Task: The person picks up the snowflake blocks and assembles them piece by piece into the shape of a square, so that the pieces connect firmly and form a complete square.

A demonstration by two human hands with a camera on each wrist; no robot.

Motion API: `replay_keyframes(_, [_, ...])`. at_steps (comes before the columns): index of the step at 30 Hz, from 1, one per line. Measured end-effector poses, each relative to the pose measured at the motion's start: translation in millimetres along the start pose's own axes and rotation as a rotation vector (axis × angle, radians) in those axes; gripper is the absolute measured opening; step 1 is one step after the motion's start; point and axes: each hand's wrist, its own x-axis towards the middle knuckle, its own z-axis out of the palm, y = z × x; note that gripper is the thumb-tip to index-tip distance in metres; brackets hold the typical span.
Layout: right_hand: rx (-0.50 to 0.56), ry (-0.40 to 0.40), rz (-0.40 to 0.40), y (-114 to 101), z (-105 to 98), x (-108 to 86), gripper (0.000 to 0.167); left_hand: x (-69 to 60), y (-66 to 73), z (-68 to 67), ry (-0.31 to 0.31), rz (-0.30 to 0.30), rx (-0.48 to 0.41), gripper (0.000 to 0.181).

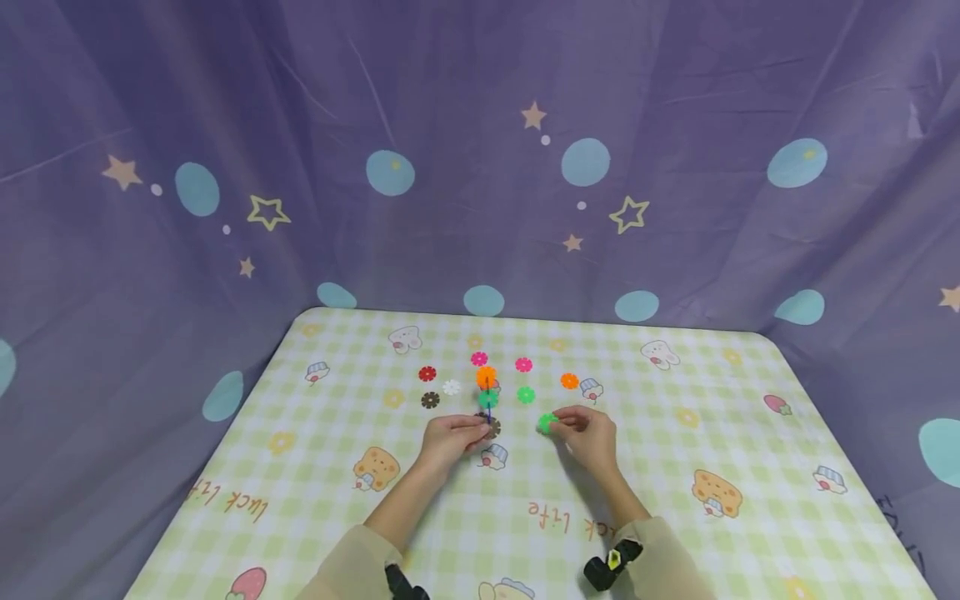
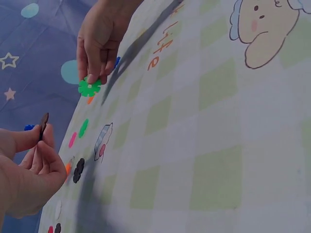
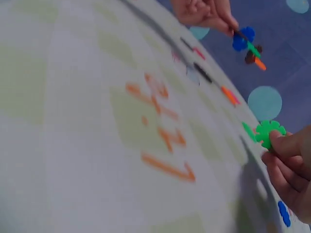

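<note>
My left hand [image 1: 448,440] pinches a small joined cluster of notched plastic flower discs between thumb and fingers. An orange disc [image 1: 486,377], a green disc [image 1: 488,399] and a brown disc [image 1: 492,427] show in it from the head view. The right wrist view also shows its blue disc [image 3: 243,39], raised above the table. To the right, my right hand [image 1: 592,437] grips a single bright green flower disc [image 1: 547,424] by its edge, apart from the cluster. In the left wrist view this green disc [image 2: 89,88] faces the camera, with the fingertips covering its upper edge.
Loose discs lie beyond the hands: red [image 1: 427,373], dark brown [image 1: 430,400], white [image 1: 452,387], two pink [image 1: 523,365], green [image 1: 526,395] and orange [image 1: 570,381]. A blue disc [image 3: 284,213] lies below my right hand. The checked tablecloth [image 1: 300,517] meets a purple curtain [image 1: 480,233] behind.
</note>
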Motion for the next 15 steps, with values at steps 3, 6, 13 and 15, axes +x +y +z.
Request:
replay_keyframes(3, [0.123, -0.064, 0.082, -6, 5, -6.0, 0.015, -9.7, 10.2, 0.5, -0.010, -0.004, -0.006, 0.029])
replay_keyframes(6, [0.235, -0.117, 0.147, -15, 9, -11.9, 0.018, -13.5, 14.5, 1.3, -0.014, -0.007, 0.001, 0.029])
replay_keyframes(13, [0.322, -0.159, 0.099, -33, 18, -21.2, 0.017, 1.3, -3.1, 4.6, -0.002, 0.014, 0.016, 0.029])
replay_keyframes(15, [0.341, -0.168, 0.069, -34, 20, -23.7, 0.016, 3.0, -7.0, 5.7, 0.004, 0.014, 0.024, 0.029])
